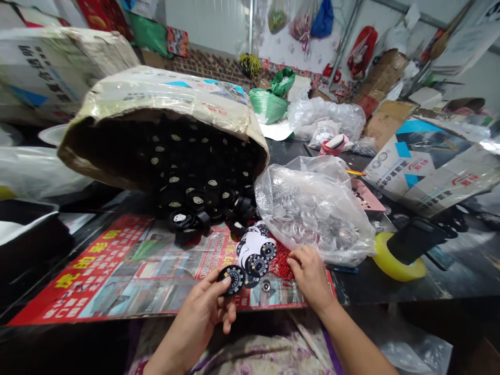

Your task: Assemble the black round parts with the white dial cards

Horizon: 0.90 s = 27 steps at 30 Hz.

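My left hand (209, 302) pinches a round black dial disc (233, 280) with white markings, thumb on its face. Just beyond it lies a fanned pile of similar dial discs (258, 264), some with their white backs up. My right hand (310, 273) has its fingertips together at the edge of a heap of small red parts (280, 263); whether a piece is between them I cannot make out. A small dark metal ring (266, 285) rests between the hands. Black round housings (197, 200) spill from a tipped sack (167, 99) onto the red printed sheet (113, 281).
A clear plastic bag (316, 208) of shiny round discs sits behind my right hand. To the right are a yellow tape roll (400, 258), a dark phone-like object (416, 239) and a printed carton (425, 161). A black bin (27, 229) stands at the left.
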Available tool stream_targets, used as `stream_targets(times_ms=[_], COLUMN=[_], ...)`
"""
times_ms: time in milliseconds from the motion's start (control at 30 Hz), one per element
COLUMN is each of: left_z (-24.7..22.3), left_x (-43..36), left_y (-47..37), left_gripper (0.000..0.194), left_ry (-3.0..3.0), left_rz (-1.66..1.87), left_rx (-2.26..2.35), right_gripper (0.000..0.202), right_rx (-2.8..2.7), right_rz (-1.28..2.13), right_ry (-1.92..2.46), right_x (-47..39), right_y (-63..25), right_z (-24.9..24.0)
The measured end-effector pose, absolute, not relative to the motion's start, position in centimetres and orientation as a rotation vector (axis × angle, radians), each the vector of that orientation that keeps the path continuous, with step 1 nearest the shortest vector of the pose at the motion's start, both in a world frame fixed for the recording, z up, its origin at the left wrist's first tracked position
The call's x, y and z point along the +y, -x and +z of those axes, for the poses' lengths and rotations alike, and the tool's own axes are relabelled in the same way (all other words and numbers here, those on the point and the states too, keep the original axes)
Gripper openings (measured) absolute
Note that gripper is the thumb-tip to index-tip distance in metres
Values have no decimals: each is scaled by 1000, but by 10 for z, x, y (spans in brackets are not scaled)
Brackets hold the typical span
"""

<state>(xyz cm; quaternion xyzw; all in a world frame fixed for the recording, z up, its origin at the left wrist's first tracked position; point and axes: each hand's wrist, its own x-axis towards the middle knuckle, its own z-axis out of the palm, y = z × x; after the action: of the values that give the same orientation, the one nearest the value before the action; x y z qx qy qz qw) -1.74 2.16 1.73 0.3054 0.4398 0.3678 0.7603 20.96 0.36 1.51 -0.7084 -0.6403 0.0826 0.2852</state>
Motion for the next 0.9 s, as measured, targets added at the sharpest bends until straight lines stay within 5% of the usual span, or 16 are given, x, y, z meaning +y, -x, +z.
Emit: stream_targets(times_ms=[200, 400, 600, 667, 800, 900], left_z=[12, 21, 27, 24, 21, 23], left_x=[21, 28, 28, 27, 27, 29], left_y=[20, 17, 10, 8, 6, 6], left_gripper=[48, 38, 16, 25, 35, 32], left_ry=[-863, -732, -432, -334, -174, -96], left_rz=[816, 850, 857, 805, 820, 876], left_rx=[1073, 957, 766, 711, 683, 698], right_gripper=[16, 14, 33, 35, 31, 21], right_rx=[-1611, -999, -713, -668, -710, -1120], right_rz=[286, 1188, 1570, 1667, 1662, 1317], right_ry=[1797, 1391, 1107, 1051, 1073, 1248], right_x=[4, -2, -8, -10, -13, -15], right_y=[-205, -182, -140, -131, -126, -130], right_z=[16, 35, 30, 27, 26, 29])
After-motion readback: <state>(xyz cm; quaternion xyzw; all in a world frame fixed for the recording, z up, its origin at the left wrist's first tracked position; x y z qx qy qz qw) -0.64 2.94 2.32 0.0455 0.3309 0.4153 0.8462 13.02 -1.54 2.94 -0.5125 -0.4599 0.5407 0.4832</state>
